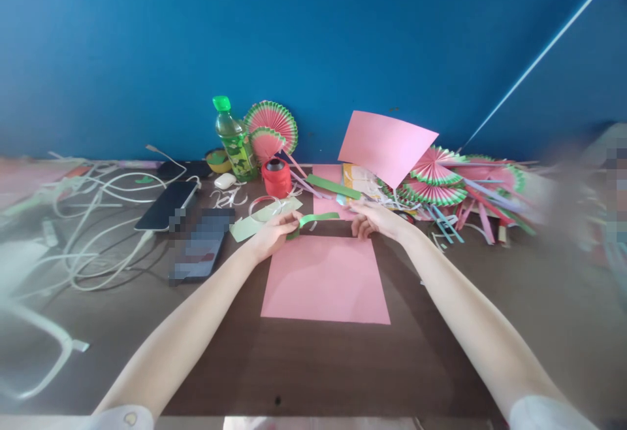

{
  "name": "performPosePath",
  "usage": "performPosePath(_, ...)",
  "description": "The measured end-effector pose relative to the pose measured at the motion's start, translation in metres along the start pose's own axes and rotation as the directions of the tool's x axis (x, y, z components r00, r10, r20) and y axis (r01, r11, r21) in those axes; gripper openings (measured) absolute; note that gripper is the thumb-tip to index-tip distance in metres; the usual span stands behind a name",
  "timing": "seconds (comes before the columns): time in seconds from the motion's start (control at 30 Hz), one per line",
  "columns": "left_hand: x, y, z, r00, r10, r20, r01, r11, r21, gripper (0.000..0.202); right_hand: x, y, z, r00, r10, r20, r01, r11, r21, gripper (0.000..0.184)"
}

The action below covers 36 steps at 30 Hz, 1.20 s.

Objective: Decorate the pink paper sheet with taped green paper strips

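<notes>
My left hand (274,231) is closed in a pinch on a green paper strip (317,218) that arches to the right, just past the far edge of a pink paper sheet (326,280) lying flat on the brown table (318,364). My right hand (375,219) rests beyond the sheet's far right corner, fingers curled down near the strip's other end and a small blue scrap; what it holds, if anything, is hidden.
Two phones (166,205) and tangled white cables (98,221) lie at the left. A green bottle (235,137), red ribbon spool (277,177), paper fans (434,181), loose strips and a leaning pink sheet (385,146) line the blue wall.
</notes>
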State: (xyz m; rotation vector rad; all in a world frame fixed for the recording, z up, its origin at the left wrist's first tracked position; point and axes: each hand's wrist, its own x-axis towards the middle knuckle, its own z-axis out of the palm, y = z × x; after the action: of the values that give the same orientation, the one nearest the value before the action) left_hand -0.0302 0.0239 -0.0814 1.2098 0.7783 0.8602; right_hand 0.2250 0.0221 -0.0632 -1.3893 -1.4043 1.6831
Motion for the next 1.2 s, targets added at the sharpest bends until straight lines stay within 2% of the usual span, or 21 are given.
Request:
performPosePath(0.07, -0.001, 0.001, 0.000, 1.000, 0.006, 0.018, -0.006, 1.000, 0.026, 0.007, -0.002, -0.002, 0.004, 0.990, -0.138, -0.040, 0.134, 0.987, -0.085, 0.045)
performPosePath(0.13, -0.001, 0.001, 0.000, 0.999, 0.006, 0.041, -0.008, 0.999, 0.039, 0.008, -0.003, -0.005, 0.008, 0.973, -0.231, -0.012, 0.225, 0.955, -0.196, 0.045)
performPosePath(0.27, -0.002, 0.003, 0.001, 0.998, -0.008, 0.068, 0.003, 0.998, 0.062, 0.009, -0.004, -0.008, 0.012, 0.939, -0.344, -0.010, 0.299, 0.829, -0.472, 0.033)
performPosePath(0.37, -0.002, 0.004, 0.002, 0.997, -0.020, 0.070, 0.015, 0.998, 0.067, 0.008, -0.004, -0.008, 0.009, 0.923, -0.386, 0.007, 0.323, 0.762, -0.562, 0.030)
performPosePath(0.47, -0.002, 0.003, 0.002, 0.999, -0.031, 0.033, 0.027, 0.992, 0.126, 0.008, -0.006, -0.008, 0.003, 0.957, -0.277, 0.081, 0.279, 0.813, -0.511, 0.028)
performPosePath(0.57, -0.001, 0.000, 0.001, 0.999, -0.022, 0.024, 0.017, 0.980, 0.199, 0.017, -0.010, -0.011, -0.003, 0.985, -0.122, 0.119, 0.161, 0.893, -0.420, 0.024)
performPosePath(0.67, -0.001, 0.000, 0.001, 1.000, 0.001, 0.031, -0.006, 0.986, 0.164, 0.025, -0.014, -0.014, -0.007, 0.992, -0.029, 0.120, 0.069, 0.936, -0.345, 0.022)
performPosePath(0.73, 0.000, 0.001, 0.002, 0.999, 0.020, -0.025, -0.017, 0.993, 0.116, 0.026, -0.016, -0.016, -0.009, 0.988, 0.016, 0.151, 0.031, 0.953, -0.303, 0.021)
performPosePath(0.83, 0.000, 0.001, 0.004, 0.992, 0.053, -0.115, -0.047, 0.997, 0.058, 0.025, -0.018, -0.016, -0.011, 0.977, 0.061, 0.206, -0.004, 0.965, -0.263, 0.020)
performPosePath(0.9, 0.000, 0.000, 0.005, 0.989, 0.066, -0.132, -0.059, 0.996, 0.062, 0.026, -0.018, -0.015, -0.012, 0.971, 0.078, 0.225, -0.020, 0.969, -0.247, 0.020)
performPosePath(1.07, 0.000, -0.002, 0.003, 0.994, 0.071, -0.086, -0.049, 0.971, 0.233, 0.032, -0.017, -0.012, -0.014, 0.962, 0.092, 0.256, -0.037, 0.976, -0.213, 0.018)
performPosePath(1.2, 0.001, -0.001, 0.000, 0.989, 0.119, -0.086, -0.084, 0.938, 0.336, 0.027, -0.018, -0.013, -0.015, 0.962, 0.105, 0.252, -0.051, 0.976, -0.214, 0.016)
